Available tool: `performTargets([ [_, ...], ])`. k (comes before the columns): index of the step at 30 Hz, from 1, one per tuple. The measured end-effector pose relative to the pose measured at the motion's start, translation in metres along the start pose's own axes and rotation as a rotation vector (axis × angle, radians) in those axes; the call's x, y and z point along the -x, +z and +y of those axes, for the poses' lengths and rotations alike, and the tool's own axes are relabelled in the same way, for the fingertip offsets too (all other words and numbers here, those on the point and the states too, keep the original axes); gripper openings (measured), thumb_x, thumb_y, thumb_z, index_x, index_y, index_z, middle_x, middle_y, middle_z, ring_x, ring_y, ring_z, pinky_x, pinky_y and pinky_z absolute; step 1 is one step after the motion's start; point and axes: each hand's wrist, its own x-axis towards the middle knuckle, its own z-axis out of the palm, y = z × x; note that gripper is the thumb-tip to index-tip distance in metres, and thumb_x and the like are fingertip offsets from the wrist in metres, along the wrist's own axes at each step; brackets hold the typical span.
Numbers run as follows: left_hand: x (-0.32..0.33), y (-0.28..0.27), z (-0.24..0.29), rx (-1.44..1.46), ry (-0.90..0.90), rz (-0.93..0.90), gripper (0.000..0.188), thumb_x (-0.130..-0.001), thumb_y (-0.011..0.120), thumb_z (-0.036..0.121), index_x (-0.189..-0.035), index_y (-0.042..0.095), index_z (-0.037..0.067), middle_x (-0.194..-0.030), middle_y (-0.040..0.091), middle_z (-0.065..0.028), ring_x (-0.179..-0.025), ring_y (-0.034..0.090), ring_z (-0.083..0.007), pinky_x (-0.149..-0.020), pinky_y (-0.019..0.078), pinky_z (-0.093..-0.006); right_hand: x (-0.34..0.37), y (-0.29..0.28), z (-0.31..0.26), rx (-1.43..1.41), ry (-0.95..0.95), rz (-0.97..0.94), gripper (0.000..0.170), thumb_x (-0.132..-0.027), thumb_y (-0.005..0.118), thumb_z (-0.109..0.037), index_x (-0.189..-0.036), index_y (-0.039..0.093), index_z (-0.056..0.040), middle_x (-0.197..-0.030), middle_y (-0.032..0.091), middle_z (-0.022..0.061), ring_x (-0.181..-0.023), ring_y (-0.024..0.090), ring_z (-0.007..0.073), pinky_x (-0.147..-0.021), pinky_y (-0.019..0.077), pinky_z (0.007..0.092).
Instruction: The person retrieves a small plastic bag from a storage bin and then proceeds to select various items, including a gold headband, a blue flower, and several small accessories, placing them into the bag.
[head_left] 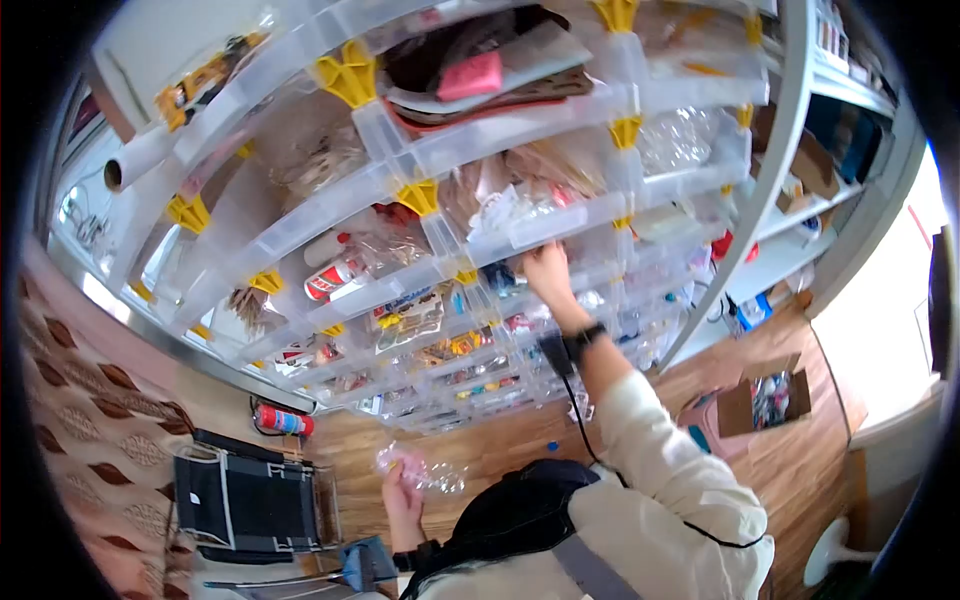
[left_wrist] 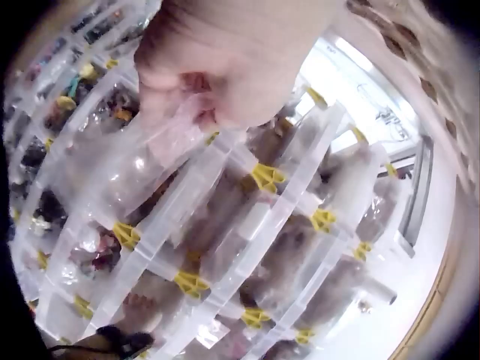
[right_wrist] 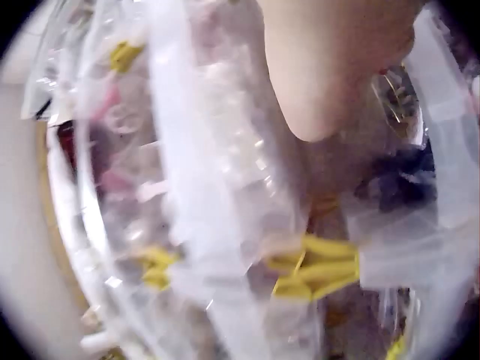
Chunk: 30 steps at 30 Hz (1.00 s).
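The left hand (head_left: 403, 500) is low in the head view, holding a crinkled clear plastic bag (head_left: 440, 478). In the left wrist view the same hand (left_wrist: 225, 64) pinches the bag (left_wrist: 124, 169) between thumb and fingers. The right hand (head_left: 548, 275) reaches up to the lower front edge of a clear bin (head_left: 540, 232) filled with plastic-wrapped items; its fingertips are hidden there. In the blurred right wrist view, part of the right hand (right_wrist: 337, 67) shows beside the bin's packed bags (right_wrist: 232, 127), its finger pose unclear.
Stacked clear bins with yellow connectors (head_left: 416, 197) fill the front. A shelf unit (head_left: 780, 262) stands at the right, with an open cardboard box (head_left: 738, 410) on the floor. A black folding chair (head_left: 240, 500) and a fire extinguisher (head_left: 284, 419) are at lower left.
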Motion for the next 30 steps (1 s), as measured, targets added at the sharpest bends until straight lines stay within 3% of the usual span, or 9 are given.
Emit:
performTargets([
  [1, 0.009, -0.001, 0.002, 0.061, 0.004, 0.097, 0.023, -0.078, 0.051, 0.01, -0.1, 0.049, 0.001, -0.096, 0.056, -0.0109, -0.088, 0.056, -0.0215, -0.078, 0.0469, -0.0346, 0.019, -0.035, -0.04, -0.112, 0.049, -0.22, 0.023, -0.072, 0.052, -0.012, -0.094, 0.054, -0.0039, -0.099, 0.053, 0.0184, -0.091, 0.047, 0.0391, -0.085, 0.0321, 0.0434],
  [2, 0.018, -0.004, 0.001, 0.12, 0.001, 0.198, 0.024, -0.078, 0.051, 0.01, -0.1, 0.048, 0.002, -0.096, 0.056, -0.0114, -0.087, 0.056, -0.0224, -0.076, 0.0482, -0.0345, 0.031, -0.055, -0.05, 0.312, -0.417, -0.107, 0.03, -0.069, 0.055, -0.01, -0.098, 0.052, -0.0052, -0.092, 0.056, 0.0147, -0.087, 0.05, 0.035, -0.084, 0.0326, 0.0407],
  [5, 0.017, -0.015, -0.004, 0.197, -0.061, 0.203, 0.024, -0.078, 0.051, 0.011, -0.1, 0.048, 0.002, -0.096, 0.056, -0.0108, -0.085, 0.056, -0.0231, -0.073, 0.0497, -0.0331, 0.018, -0.074, -0.094, 0.208, -0.819, 0.213, 0.036, -0.067, 0.057, -0.011, -0.101, 0.049, -0.0044, -0.093, 0.054, 0.0155, -0.088, 0.05, 0.034, -0.085, 0.0321, 0.04],
  [9, 0.0, 0.001, -0.005, 0.058, -0.084, 0.136, 0.019, -0.078, 0.05, 0.011, -0.096, 0.05, 0.003, -0.091, 0.058, -0.0115, -0.081, 0.058, -0.0221, -0.07, 0.0487, -0.0339, -0.036, -0.073, -0.143, 0.356, -0.849, 0.074, 0.038, -0.065, 0.06, -0.015, -0.1, 0.049, -0.0036, -0.096, 0.054, 0.015, -0.09, 0.049, 0.0326, -0.079, 0.0351, 0.0431],
  [11, -0.014, 0.011, -0.003, -0.002, -0.073, 0.062, 0.019, -0.079, 0.049, 0.012, -0.096, 0.05, 0.002, -0.091, 0.058, -0.0117, -0.081, 0.058, -0.0212, -0.071, 0.0475, -0.0335, -0.056, -0.067, -0.136, 0.572, -0.688, -0.291, 0.05, -0.062, 0.062, -0.017, -0.107, 0.044, -0.004, -0.101, 0.05, 0.018, -0.099, 0.043, 0.0356, -0.085, 0.0336, 0.0439],
  [15, -0.036, 0.025, -0.012, -0.011, -0.044, -0.051, 0.022, -0.079, 0.05, 0.015, -0.097, 0.05, 0.002, -0.097, 0.057, -0.012, -0.087, 0.056, -0.0237, -0.072, 0.0465, -0.0332, -0.06, -0.085, -0.143, 0.562, -0.947, -0.499, 0.025, -0.062, 0.06, -0.008, -0.087, 0.055, -0.0058, -0.092, 0.053, 0.0135, -0.094, 0.048, 0.0303, -0.078, 0.041, 0.0377],
  [21, -0.047, 0.008, -0.022, 0.089, -0.093, -0.07, 0.022, -0.08, 0.049, 0.014, -0.098, 0.049, 0.002, -0.1, 0.056, -0.0142, -0.091, 0.055, -0.025, -0.074, 0.0458, -0.0354, -0.017, -0.148, -0.215, 0.395, -1.446, 0.033, 0.024, -0.056, 0.057, -0.006, -0.08, 0.055, -0.0068, -0.084, 0.055, 0.0025, -0.073, 0.054, 0.0194, -0.058, 0.0457, 0.0291],
  [24, -0.045, 0.01, -0.021, 0.107, -0.127, -0.05, 0.023, -0.08, 0.048, 0.014, -0.1, 0.048, 0.002, -0.1, 0.056, -0.0152, -0.092, 0.055, -0.0255, -0.074, 0.0462, -0.0368, -0.038, -0.137, -0.272, 0.473, -1.478, 0.267, 0.025, -0.058, 0.055, -0.006, -0.084, 0.055, -0.0063, -0.076, 0.054, 0.0034, -0.064, 0.054, 0.0183, -0.052, 0.0455, 0.0269],
  [30, -0.061, 0.031, -0.03, 0.07, -0.125, -0.11, 0.024, -0.08, 0.047, 0.013, -0.101, 0.045, 0.0, -0.101, 0.055, -0.0177, -0.092, 0.055, -0.0278, -0.077, 0.046, -0.0379, -0.109, -0.044, -0.289, 1.048, -0.824, -0.104, 0.033, -0.078, 0.041, -0.011, -0.11, 0.042, -0.0049, -0.1, 0.052, 0.0191, -0.09, 0.053, 0.0307, -0.072, 0.047, 0.0369],
])
